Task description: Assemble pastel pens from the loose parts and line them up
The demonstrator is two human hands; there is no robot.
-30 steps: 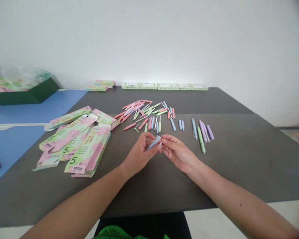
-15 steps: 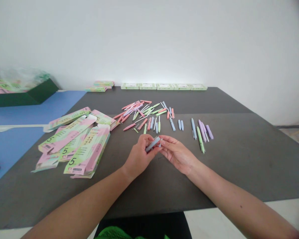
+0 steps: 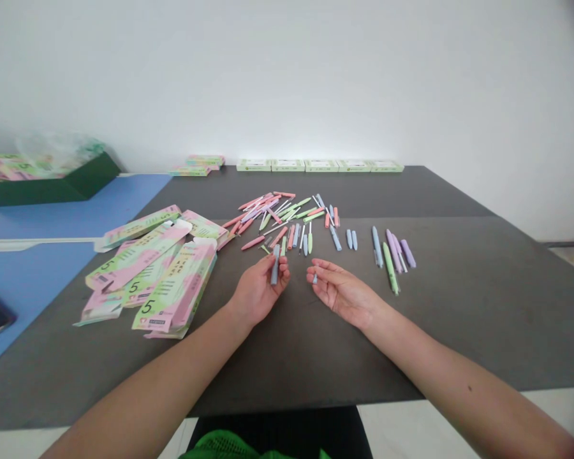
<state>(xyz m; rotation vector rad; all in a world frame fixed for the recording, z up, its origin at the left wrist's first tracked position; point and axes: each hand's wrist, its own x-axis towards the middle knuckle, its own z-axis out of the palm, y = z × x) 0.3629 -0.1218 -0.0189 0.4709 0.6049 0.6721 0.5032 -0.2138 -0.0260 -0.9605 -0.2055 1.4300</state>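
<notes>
The pen barrel [image 3: 275, 264] in the left hand [image 3: 258, 293] looked like smooth, matt, pale blue plastic. Left of the grip lay boxes of smooth printed paperboard [image 3: 175, 287]; beyond it, loose pen parts [image 3: 277, 220] of matt plastic rested on a matt, dark tabletop [image 3: 316, 363].

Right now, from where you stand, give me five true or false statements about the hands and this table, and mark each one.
The left hand holds a blue-grey pen barrel upright. True.
The right hand is clutching a pink pen. False: it lies open, palm up, with a small pale blue piece at its fingers.
Loose pastel pen parts lie scattered on the dark table top. True.
The pink-and-green pen cartons lie right of the hands. False: they lie left of the hands.
A row of green boxes lines the far table edge. True.
</notes>
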